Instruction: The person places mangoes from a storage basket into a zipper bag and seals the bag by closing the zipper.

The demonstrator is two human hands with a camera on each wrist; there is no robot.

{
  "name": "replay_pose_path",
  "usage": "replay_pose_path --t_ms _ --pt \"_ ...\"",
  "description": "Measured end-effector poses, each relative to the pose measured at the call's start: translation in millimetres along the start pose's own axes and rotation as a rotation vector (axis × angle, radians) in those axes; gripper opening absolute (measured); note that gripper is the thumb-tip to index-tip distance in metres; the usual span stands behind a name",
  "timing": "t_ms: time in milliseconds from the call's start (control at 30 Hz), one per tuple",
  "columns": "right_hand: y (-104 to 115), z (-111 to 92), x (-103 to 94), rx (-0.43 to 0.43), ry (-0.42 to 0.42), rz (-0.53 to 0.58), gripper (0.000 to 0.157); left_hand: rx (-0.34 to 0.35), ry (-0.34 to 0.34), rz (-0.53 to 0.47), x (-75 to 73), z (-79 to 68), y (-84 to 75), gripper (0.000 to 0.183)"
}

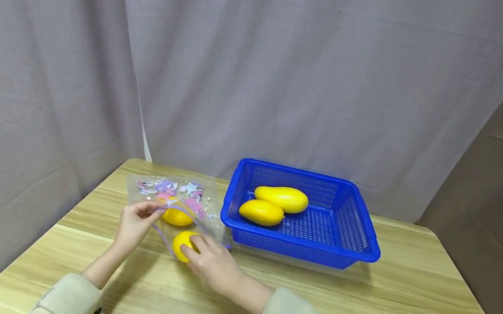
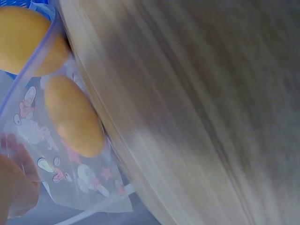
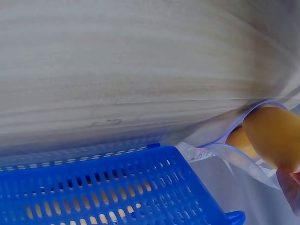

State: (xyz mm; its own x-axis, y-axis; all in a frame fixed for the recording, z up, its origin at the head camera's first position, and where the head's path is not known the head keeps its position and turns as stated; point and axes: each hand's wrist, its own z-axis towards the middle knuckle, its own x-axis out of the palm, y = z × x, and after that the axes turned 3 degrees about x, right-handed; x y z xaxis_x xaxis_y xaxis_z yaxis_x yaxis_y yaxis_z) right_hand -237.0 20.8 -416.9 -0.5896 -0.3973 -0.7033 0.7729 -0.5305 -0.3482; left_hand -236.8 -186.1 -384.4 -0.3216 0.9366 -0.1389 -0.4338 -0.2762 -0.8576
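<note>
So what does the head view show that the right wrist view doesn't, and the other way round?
Only the head view shows the left hand pinching the edge of the bag, both sleeves, and two fruits lying in full view in the basket.

Only the right wrist view shows fruit colour through slots in the basket's side.

Both show the right hand, partly cut off in the wrist view, with a yellow fruit at the bag's mouth, and another fruit inside.

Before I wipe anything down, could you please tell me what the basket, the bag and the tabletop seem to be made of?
The basket: probably moulded plastic, smooth and slightly glossy, judging by its even slotted walls. The bag: likely thin clear plastic film, since yellow fruit shows through between the prints. The tabletop: satin wood grain, though possibly only laminate.
</note>
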Motion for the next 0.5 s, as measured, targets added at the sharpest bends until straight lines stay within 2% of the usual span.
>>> replay_pose_path --t_ms 67,300,500 --pt "1.0 2.6 -0.2 -0.022 0.009 -0.027 0.036 0.001 -0.001 0.012 -1.1 0.0 -1.2 0.009" --pt "3.4 8.6 1.6 -0.043 0.034 -0.087 0.035 0.018 -0.007 0.012 -4.4 6.2 30.4 0.01" --pt "3.9 9.2 6.5 -0.015 0.073 -0.071 0.037 0.039 0.002 0.019 -6.7 3.8 30.1 0.011"
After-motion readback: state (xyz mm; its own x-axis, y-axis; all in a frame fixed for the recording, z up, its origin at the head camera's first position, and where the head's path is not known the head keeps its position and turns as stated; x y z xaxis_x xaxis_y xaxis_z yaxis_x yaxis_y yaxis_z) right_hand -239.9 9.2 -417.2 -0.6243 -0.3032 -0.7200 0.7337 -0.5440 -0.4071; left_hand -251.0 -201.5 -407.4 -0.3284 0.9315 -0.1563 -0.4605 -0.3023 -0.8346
